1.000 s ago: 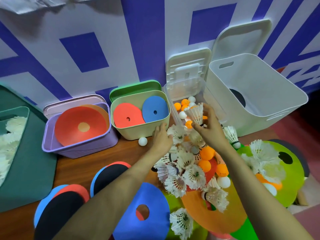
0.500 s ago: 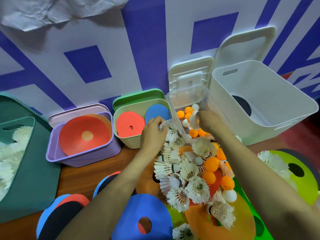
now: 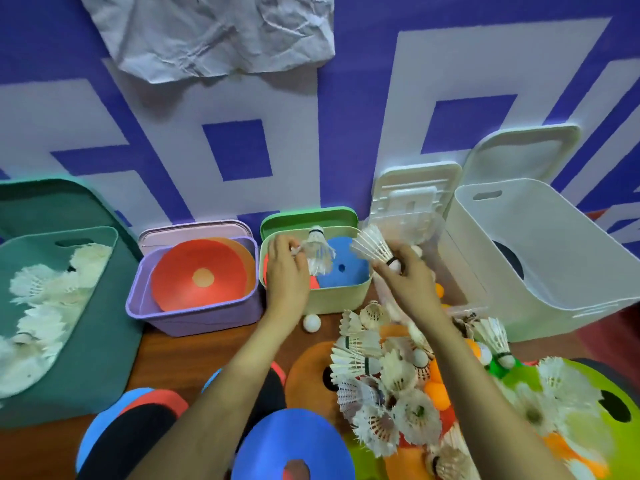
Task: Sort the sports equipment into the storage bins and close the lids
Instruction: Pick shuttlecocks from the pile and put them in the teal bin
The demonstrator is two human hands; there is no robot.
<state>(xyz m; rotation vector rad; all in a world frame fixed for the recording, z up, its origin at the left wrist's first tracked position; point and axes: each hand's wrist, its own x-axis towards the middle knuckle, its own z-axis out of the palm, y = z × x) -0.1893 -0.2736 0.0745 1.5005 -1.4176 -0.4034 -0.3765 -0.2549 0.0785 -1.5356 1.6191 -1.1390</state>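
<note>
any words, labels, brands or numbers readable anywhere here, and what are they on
No text here can be read.
Crumpled paper: a few dark marks at its top edge, cut off by the frame, unreadable.
Wall: big blue and white shapes, perhaps parts of large signs, but none reads as a letter or number.
Nothing else shows lettering.

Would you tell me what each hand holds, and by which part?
The left hand pinches one shuttlecock by its feathers; the right hand grips another shuttlecock at its cork.
</note>
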